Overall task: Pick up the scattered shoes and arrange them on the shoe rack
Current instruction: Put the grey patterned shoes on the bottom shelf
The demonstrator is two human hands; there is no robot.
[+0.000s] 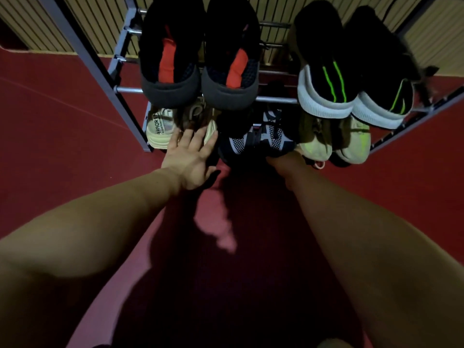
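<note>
On the dark red floor (62, 121), before a wall (100, 26) of pale slats, stands a grey metal rack (130, 90). Its top shelf carries black-red shoes (170, 79) at left and black-green shoes (326, 96) at right. Below lie cream shoes (158, 126), mesh shoes (251, 141) in the middle and yellowish shoes (316, 144). The left hand (190, 159) is spread wide, fingertips on a cream shoe. The right hand (286, 158) reaches under the mesh shoes (fingers hidden, so I cannot tell their state).
</note>
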